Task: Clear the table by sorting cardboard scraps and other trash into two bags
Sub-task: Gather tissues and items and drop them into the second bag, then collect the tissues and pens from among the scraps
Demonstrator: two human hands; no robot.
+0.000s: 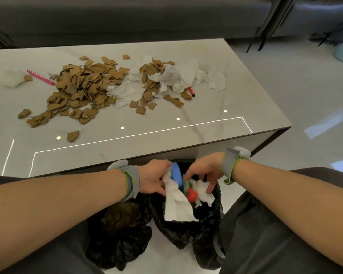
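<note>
Both hands are at the near edge of the table, over the mouths of two black bags on the floor between the person's knees. The left hand is closed on a blue object and a white tissue; the tissue hangs down over the rim of the right bag. The right hand sits above the same bag with fingers curled downward, fingertips touching a crumpled tissue inside; whether it actually grips that tissue cannot be told. A red item lies in this bag beside the tissues. The left bag holds brown cardboard scraps, seen dimly through its opening.

On the table, a large heap of cardboard scraps covers the far left-centre, with stray pieces near the front. Crumpled tissues lie to the right of the heap, mixed with more scraps. A pink pen lies far left, beside another tissue wad. A red pen protrudes from under the right tissues. Both wrists carry grey bands.
</note>
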